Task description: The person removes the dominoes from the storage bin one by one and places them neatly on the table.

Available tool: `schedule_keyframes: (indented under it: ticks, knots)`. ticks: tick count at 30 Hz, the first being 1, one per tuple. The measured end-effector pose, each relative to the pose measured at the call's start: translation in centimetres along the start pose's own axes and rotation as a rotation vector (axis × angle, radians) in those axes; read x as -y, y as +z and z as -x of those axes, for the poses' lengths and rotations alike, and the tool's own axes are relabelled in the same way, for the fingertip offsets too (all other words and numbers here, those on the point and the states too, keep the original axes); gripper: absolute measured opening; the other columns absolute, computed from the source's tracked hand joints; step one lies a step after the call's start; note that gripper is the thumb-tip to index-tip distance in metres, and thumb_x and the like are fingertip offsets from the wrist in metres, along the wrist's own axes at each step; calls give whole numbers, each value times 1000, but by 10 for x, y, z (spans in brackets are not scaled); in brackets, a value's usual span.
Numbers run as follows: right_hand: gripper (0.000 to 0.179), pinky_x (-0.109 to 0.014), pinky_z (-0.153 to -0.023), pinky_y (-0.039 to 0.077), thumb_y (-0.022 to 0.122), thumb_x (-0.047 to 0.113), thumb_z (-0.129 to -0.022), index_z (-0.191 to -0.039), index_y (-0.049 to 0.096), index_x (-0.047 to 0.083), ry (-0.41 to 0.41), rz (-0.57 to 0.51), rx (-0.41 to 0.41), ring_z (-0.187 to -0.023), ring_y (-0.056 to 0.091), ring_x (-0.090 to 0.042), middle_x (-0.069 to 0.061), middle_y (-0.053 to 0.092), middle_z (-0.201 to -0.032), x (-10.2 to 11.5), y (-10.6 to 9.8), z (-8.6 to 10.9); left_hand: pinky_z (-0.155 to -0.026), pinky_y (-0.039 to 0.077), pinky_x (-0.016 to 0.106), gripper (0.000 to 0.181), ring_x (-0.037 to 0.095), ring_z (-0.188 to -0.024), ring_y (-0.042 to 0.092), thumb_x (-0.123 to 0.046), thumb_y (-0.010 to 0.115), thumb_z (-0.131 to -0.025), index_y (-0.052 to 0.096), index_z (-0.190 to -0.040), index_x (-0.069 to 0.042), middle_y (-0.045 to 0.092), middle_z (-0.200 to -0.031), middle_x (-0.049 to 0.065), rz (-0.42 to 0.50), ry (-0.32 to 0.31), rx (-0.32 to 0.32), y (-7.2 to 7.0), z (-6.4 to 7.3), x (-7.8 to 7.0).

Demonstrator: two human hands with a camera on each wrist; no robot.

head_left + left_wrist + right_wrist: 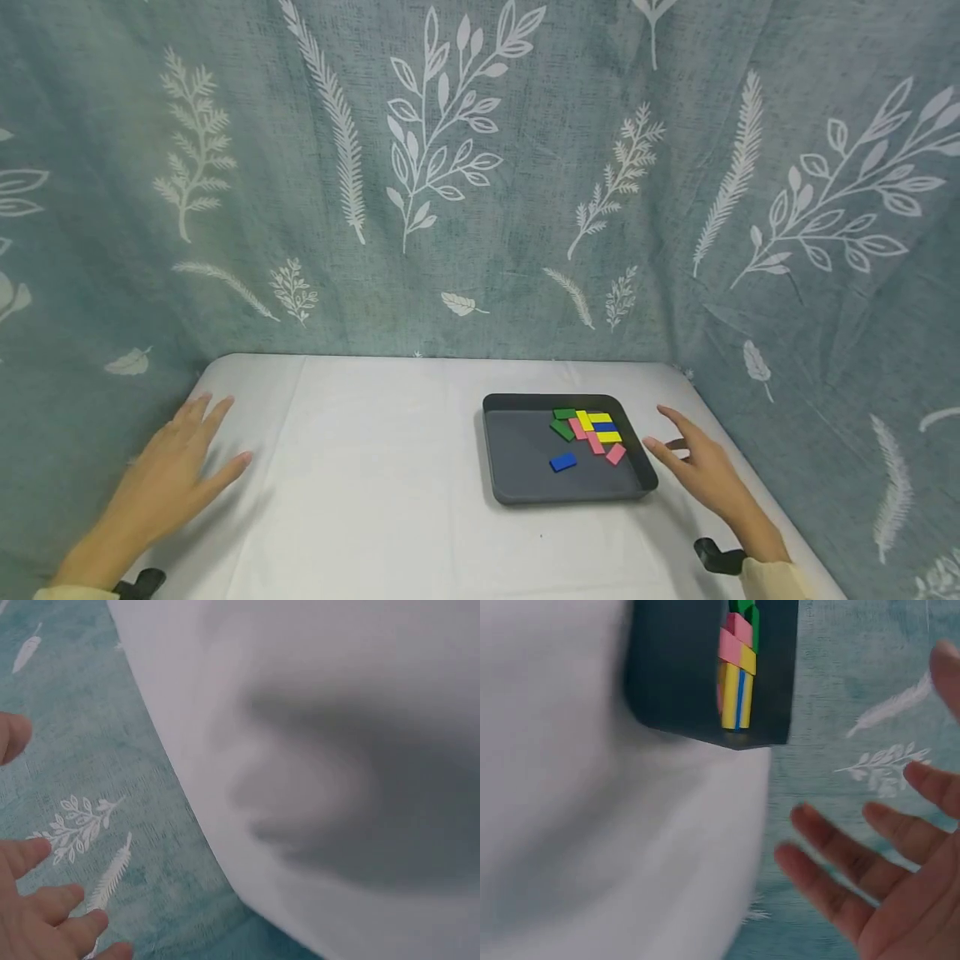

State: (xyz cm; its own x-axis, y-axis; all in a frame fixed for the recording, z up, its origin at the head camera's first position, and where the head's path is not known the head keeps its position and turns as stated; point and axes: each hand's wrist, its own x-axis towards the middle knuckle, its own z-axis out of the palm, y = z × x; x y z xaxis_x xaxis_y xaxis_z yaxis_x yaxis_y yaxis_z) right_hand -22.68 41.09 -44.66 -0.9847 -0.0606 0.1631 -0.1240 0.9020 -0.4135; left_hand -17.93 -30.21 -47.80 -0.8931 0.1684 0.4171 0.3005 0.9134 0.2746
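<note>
A dark grey tray [525,479] lies right of the middle of the white table. Inside it are several small flat blocks: green [562,430], yellow [609,437], pink [616,454] and blue [563,462]. Most lie close together toward the tray's far right; one blue block is apart, nearer the front. My right hand [697,467] hovers just beyond the tray's right rim, fingers spread, holding nothing. Over the table's left side, far from the tray, my left hand [168,475] has its fingers extended and holds nothing. The right wrist view shows the blocks [739,694] within the tray.
White cloth [375,467] covers the table. A green-blue curtain [337,208] with white leaf prints surrounds the back and both sides, meeting the table's edges. Dark straps [720,557] are on both wrists.
</note>
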Motion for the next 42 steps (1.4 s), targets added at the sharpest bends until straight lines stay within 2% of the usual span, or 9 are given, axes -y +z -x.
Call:
schedule_keyframes:
  ticks: [2, 10, 14, 18, 24, 29, 34, 37, 42]
  knots:
    - [77, -58, -81, 56, 60, 55, -101, -157, 37, 7, 4, -57, 1, -113, 65, -44, -26, 47, -151, -6, 6, -1, -101, 31, 73, 86, 59, -137, 35, -46, 71, -96, 32, -159, -2, 30, -157, 37, 34, -20, -1, 3, -4, -4]
    - [73, -44, -79, 58, 64, 48, -101, -158, 36, 13, 95, -238, 67, -115, 62, -40, -27, 49, -147, -32, 29, -7, -91, 39, 75, 80, 60, -127, 45, -49, 67, -98, 37, -155, -2, 31, -158, 34, 126, -98, 29, 15, -17, -24]
    - [75, -38, -80, 57, 67, 44, -100, -160, 33, 15, 144, -347, 120, -110, 64, -34, -27, 49, -148, -41, 38, -10, -92, 39, 75, 80, 60, -129, 44, -50, 64, -100, 35, -157, -2, 27, -161, 32, 169, -129, 69, 22, -23, -35]
    - [73, -35, -78, 54, 70, 36, -100, -160, 33, 18, 163, -375, 154, -101, 65, -27, -28, 50, -146, -46, 42, -11, -100, 35, 74, 83, 57, -138, 37, -54, 61, -100, 31, -159, -4, 23, -163, 30, 210, -144, 104, 33, -35, -49]
    - [72, -35, -79, 53, 71, 30, -99, -160, 34, 21, 148, -430, 215, -98, 65, -26, -29, 49, -146, -47, 43, -9, -104, 34, 72, 81, 52, -143, 34, -56, 60, -100, 31, -160, -9, 23, -165, 25, 255, -135, 123, 47, -47, -66]
    - [74, -42, -87, 55, 73, 37, -97, -160, 36, 25, 175, -483, 280, -113, 62, -34, -28, 43, -152, -44, 45, -8, -108, 33, 69, 81, 48, -146, 33, -58, 58, -100, 32, -160, -11, 25, -165, 23, 281, -92, 129, 58, -54, -76]
    - [73, -55, -101, 49, 71, 43, -97, -160, 37, 24, 165, -528, 250, -135, 50, -44, -22, 37, -159, -50, 52, -11, -111, 32, 66, 79, 44, -147, 33, -58, 59, -100, 35, -159, -11, 30, -164, 22, 303, -42, 139, 71, -61, -86]
    - [72, -55, -106, 45, 72, 40, -97, -159, 39, 23, 147, -581, 220, -139, 47, -43, -19, 36, -161, -55, 58, -15, -111, 32, 65, 78, 42, -146, 34, -59, 58, -100, 37, -159, -13, 33, -162, 20, 320, -24, 145, 78, -63, -91]
    - [76, -57, -109, 41, 76, 39, -94, -159, 39, 25, 157, -622, 227, -143, 40, -42, -17, 30, -164, -60, 63, -22, -109, 35, 64, 76, 38, -145, 36, -60, 58, -100, 37, -159, -16, 37, -161, 13, 348, -7, 165, 84, -64, -99]
